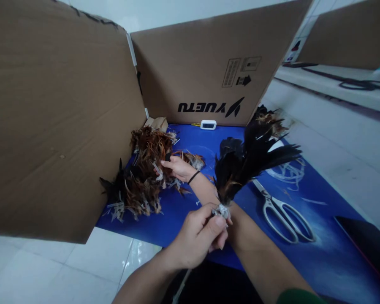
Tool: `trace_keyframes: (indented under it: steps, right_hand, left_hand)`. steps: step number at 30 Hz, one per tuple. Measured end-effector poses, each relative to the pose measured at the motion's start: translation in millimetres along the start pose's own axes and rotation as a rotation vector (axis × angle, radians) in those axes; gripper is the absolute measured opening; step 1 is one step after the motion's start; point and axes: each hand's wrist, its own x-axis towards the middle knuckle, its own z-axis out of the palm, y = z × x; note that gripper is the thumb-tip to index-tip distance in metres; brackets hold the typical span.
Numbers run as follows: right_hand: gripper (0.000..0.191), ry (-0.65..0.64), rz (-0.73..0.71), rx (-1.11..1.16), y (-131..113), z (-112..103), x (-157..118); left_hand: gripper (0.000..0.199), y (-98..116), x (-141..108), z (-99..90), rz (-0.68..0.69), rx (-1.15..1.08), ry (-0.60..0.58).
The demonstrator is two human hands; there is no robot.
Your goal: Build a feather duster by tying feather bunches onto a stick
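My left hand point(202, 234) is closed around the white, bound base of a bunch of long black feathers point(240, 162). The feathers fan up and to the right. A thin pale rod or cord point(183, 285) runs down below that hand. My right arm crosses behind it to the left, and my right hand point(179, 168) is at a pile of brown and black feathers point(150, 147). Its fingers close on a small feather tuft point(158, 174) with a whitish base, partly hidden. More dark feather tufts point(133, 190) with pale quill ends lie nearer the cardboard.
Cardboard panels point(190, 63) wall off the back and left of the blue tabletop point(190, 139). White-handled scissors point(285, 215) and a loose coil of white string point(289, 173) lie right. A small white display device point(208, 125) stands at the back; a dark flat object point(364, 240) lies far right.
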Motion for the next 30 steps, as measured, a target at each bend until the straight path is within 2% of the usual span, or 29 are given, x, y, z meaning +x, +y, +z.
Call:
trace_keyframes:
  steps: [3,7,9,10,12,13,16,19,22,27,30]
  right_hand:
    - [0.022,0.096,-0.055,-0.261,2,-11,-5]
    - [0.048,0.452,-0.24,-0.786,1,-18,-21]
    - [0.041,0.588,-0.302,-0.957,-1,-15,-36]
    - [0.033,0.608,-0.304,-1.022,-1,-11,-44]
    - [0.02,0.542,-0.217,-1.124,2,-3,-56]
    - [0.019,0.476,-0.153,-1.166,6,2,-60]
    - [0.031,0.321,-0.027,-1.265,22,13,-62]
    - [0.031,0.327,0.003,-1.3,36,16,-55]
    - [0.022,0.336,0.011,-1.238,34,12,-51]
    - [0.027,0.311,-0.029,-0.947,9,-2,-63]
    - [0.033,0.277,-0.021,-0.664,-4,-12,-75]
  left_hand:
    - [0.034,-1,1,1.3,-0.006,0.012,-0.005]
    - [0.033,-2,3,2.7,-0.016,0.003,-0.013]
    - [0.034,-2,3,3.5,-0.024,-0.007,-0.012]
    - [0.035,-2,3,3.9,-0.027,-0.009,-0.013]
    - [0.035,-1,3,4.9,-0.028,-0.007,-0.017]
    - [0.036,-1,3,5.3,-0.026,-0.003,-0.021]
    - [0.035,-2,2,6.2,-0.015,-0.007,-0.027]
    - [0.035,-3,1,6.2,-0.015,-0.019,-0.026]
    - [0.034,-2,-1,5.2,-0.033,-0.001,-0.006]
    - [0.034,-1,0,2.1,-0.047,-0.004,0.044]
    - [0.034,-2,7,-2.0,-0.028,-0.041,0.067]
